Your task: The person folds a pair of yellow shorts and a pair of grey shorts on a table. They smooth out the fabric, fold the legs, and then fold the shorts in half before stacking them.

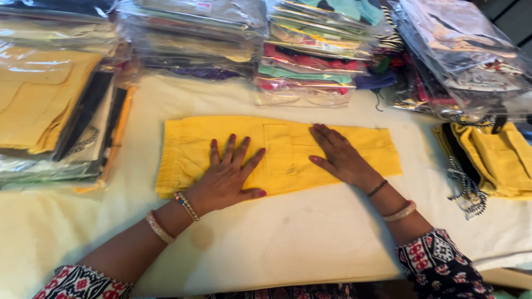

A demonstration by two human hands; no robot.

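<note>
Both hands are flat on a folded yellow garment that lies across the middle of the frame on a cream cloth-covered table. The left hand sits on the lower left part of the garment, fingers spread wide, palm down, holding nothing. The right hand presses on the right half, fingers straight and closer together, also gripping nothing. There's a small patch pocket on the garment right between the two hands.

Along the top of the frame are stacks of clear-bagged clothes in all sorts of colours, pink, green and purple among them. At the upper left there's a pile of bagged mustard-yellow pieces. At the right edge lies another yellow garment with a black-and-white striped drawstring hanging off it, just beside the folded one but not touching it.
</note>
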